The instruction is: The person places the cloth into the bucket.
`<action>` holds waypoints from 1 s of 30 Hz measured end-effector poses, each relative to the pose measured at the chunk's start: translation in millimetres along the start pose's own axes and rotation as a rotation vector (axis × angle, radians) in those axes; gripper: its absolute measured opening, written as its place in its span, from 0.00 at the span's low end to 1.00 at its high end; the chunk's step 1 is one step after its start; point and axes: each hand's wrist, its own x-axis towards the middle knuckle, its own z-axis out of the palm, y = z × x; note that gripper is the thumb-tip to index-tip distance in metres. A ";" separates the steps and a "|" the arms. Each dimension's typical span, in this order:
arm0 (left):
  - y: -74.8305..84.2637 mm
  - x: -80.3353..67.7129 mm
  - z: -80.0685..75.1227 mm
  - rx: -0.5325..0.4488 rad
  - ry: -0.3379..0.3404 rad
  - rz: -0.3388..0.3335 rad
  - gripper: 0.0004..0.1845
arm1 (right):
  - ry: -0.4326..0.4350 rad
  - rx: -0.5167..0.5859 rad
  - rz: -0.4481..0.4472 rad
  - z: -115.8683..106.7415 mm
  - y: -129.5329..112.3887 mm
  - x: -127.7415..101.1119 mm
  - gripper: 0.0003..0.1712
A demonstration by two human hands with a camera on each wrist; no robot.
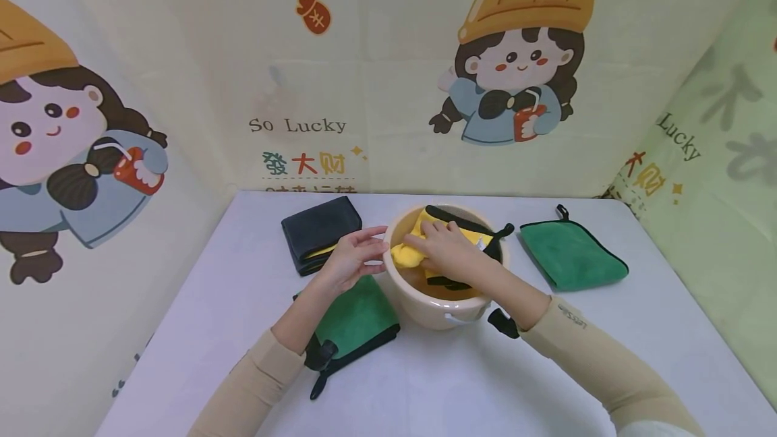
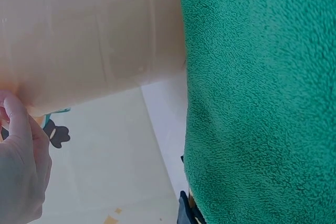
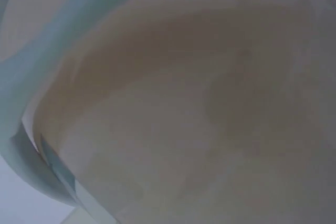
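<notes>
A yellow plush cloth with black trim and a black hanging loop (image 1: 475,235) lies bunched in the mouth of a round, cream-coloured bucket with a glossy rim (image 1: 425,312), its loop end reaching over the rim on the right. The right hand (image 1: 452,248) reaches into the bucket from above, its grip narrow, fingers bent around a fold of the yellow cloth. The right wrist view is dim and blurred and does not show those fingers.

The left hand (image 1: 354,258) rests its fingertips on the bucket's left side, near the rim; its grip is loose, with the fingers spread a little. A thin white handle (image 1: 464,319) hangs at the bucket's near side.

Below the left forearm, close to the bucket, lies a green plush cloth with black edging (image 1: 359,319). Behind the left hand is a folded, dark grey cloth showing a yellow strip (image 1: 322,224). Right of the bucket, apart from it, lies another green, black-edged cloth with a loop (image 1: 573,255). All stand or lie on a white worktop (image 1: 443,383), before a cream fabric backdrop printed with cartoon figures (image 1: 394,86).
</notes>
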 end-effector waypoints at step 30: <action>-2.2 0.8 -0.6 0.007 -0.002 0.004 0.23 | -0.249 0.022 -0.036 12.9 -3.3 -0.5 0.30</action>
